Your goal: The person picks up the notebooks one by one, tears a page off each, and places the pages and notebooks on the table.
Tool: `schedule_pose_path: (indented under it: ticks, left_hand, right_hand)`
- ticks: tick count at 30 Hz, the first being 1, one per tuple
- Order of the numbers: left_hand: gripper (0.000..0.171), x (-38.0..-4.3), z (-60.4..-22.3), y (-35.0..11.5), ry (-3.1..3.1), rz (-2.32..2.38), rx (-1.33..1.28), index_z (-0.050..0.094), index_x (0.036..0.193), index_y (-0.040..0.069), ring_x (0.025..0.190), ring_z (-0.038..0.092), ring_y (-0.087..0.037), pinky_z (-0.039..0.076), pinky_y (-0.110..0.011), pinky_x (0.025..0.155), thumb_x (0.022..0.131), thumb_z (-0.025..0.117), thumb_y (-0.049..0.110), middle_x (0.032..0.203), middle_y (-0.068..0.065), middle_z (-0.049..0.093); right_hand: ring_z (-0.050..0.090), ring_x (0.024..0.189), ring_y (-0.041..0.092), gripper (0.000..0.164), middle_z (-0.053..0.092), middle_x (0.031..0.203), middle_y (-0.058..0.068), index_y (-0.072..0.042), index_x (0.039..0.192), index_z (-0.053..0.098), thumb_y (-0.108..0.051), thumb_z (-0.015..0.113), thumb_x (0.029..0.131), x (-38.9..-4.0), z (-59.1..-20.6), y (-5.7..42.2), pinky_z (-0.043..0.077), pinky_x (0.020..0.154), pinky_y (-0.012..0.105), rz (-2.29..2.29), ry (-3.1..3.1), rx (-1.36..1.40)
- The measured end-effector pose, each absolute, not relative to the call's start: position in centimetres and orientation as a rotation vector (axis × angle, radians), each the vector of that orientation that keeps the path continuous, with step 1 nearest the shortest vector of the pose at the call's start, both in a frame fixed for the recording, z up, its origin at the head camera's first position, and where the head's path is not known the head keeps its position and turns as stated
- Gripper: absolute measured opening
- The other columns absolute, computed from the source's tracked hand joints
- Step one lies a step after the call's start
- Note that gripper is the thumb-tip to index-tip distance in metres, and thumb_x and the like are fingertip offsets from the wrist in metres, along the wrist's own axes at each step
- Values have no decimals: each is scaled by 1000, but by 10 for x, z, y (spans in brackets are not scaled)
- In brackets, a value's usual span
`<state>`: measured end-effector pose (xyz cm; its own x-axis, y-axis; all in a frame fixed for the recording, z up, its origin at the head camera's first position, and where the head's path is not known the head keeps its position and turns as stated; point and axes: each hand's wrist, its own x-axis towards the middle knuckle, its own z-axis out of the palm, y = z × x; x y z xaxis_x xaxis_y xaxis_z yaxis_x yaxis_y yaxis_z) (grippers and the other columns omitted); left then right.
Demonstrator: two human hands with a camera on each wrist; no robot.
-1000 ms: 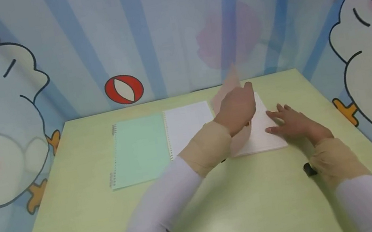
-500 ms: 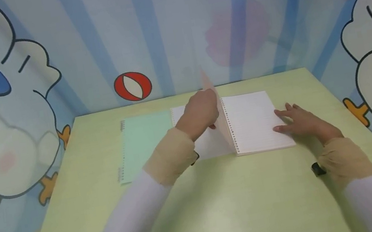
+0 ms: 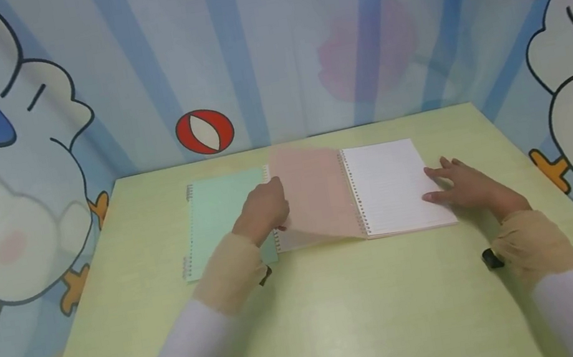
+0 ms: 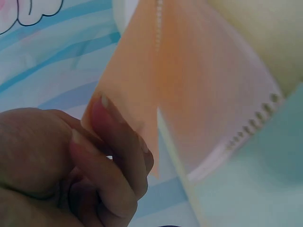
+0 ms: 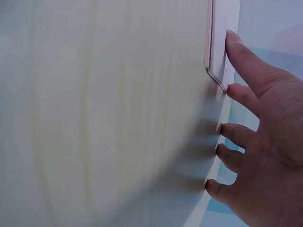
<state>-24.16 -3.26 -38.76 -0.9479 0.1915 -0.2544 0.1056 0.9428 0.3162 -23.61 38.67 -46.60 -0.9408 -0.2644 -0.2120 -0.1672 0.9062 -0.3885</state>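
Note:
A spiral notebook lies open, its pink cover [image 3: 315, 196] turned to the left and its white lined page [image 3: 387, 187] face up on the right. My left hand [image 3: 265, 210] pinches the cover's free edge between thumb and fingers, close up in the left wrist view. The cover slopes above a white sheet with holes along its edge, mostly hidden beneath. My right hand [image 3: 459, 187] has spread fingers; thumb and index fingertip rest at the page's right edge, and the other fingertips touch the table in the right wrist view. Left of the cover lies a mint-green notebook [image 3: 219, 215] with coil binding.
The notebooks lie side by side on a pale yellow table [image 3: 376, 308]. Behind it stands a blue striped backdrop [image 3: 287, 46] with cartoon figures on both sides. A small black piece [image 3: 491, 258] sits by the right wrist band.
My left hand has swung the pink cover from over the right page leftward past the coil, lowering it over the white sheet. My right hand has stayed at the page edge.

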Motion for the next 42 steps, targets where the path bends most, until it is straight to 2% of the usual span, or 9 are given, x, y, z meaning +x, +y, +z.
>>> schedule_pose_path:
  ticks: [5,10,13,18,22,26,31,35,42]
  left_hand:
    - [21,-245,-407,-35,2780,426,198,47,125,-2,67,65,-24,48,-25,47,106,43,7,97,-19,66]
    - [47,-249,-421,-31,2750,380,240,34,150,-3,67,63,-23,46,-24,44,104,45,1,106,-22,68]
    - [52,-249,-425,-28,2787,245,356,34,152,-3,61,57,-20,42,-25,45,102,47,-3,99,-21,72]
    - [24,-240,-418,-12,2835,-194,530,71,113,1,55,49,-14,50,-29,50,106,48,9,76,-9,71]
    - [32,-243,-410,12,2850,-328,531,74,85,8,58,53,-14,58,-35,56,105,53,21,71,-4,66]
    - [41,-265,-415,43,2956,-16,531,69,109,4,79,60,-22,58,-40,68,104,55,42,98,-12,67]
    - [88,-301,-440,80,2928,253,697,32,156,5,130,44,-36,50,-51,101,97,50,68,152,-21,35]
    - [93,-323,-460,91,2963,332,762,23,161,8,150,20,-34,34,-54,116,96,47,71,167,-15,20]
    - [93,-332,-478,95,2986,318,778,19,162,9,154,7,-33,26,-59,120,97,46,70,172,-7,6]
  right_hand:
    - [2,143,62,86,6,158,44,3,156,29,-50,62,99,-235,-462,391,13,110,80,-550,2819,-339]
    - [1,144,61,86,5,159,43,3,157,28,-50,62,99,-235,-460,394,12,110,80,-560,2816,-325]
    - [2,144,62,86,6,159,44,3,157,29,-51,62,99,-235,-458,395,13,110,80,-554,2816,-329]
    - [7,142,63,84,10,158,45,4,155,32,-50,63,98,-236,-455,399,16,110,79,-508,2841,-352]
    - [10,141,64,84,13,156,46,5,154,35,-50,64,97,-240,-455,402,19,110,78,-488,2854,-362]
    - [11,141,64,83,14,155,47,5,153,35,-49,64,97,-244,-456,403,19,111,77,-487,2852,-381]
    - [16,140,64,86,17,154,48,7,151,40,-50,70,94,-247,-451,409,22,110,77,-471,2837,-380]
    - [22,139,62,73,28,151,47,8,139,54,-45,73,93,-259,-447,404,26,109,75,-484,2875,-397]
    - [36,136,52,53,50,143,35,7,133,58,-33,66,100,-296,-452,373,30,112,67,-723,3036,-298]
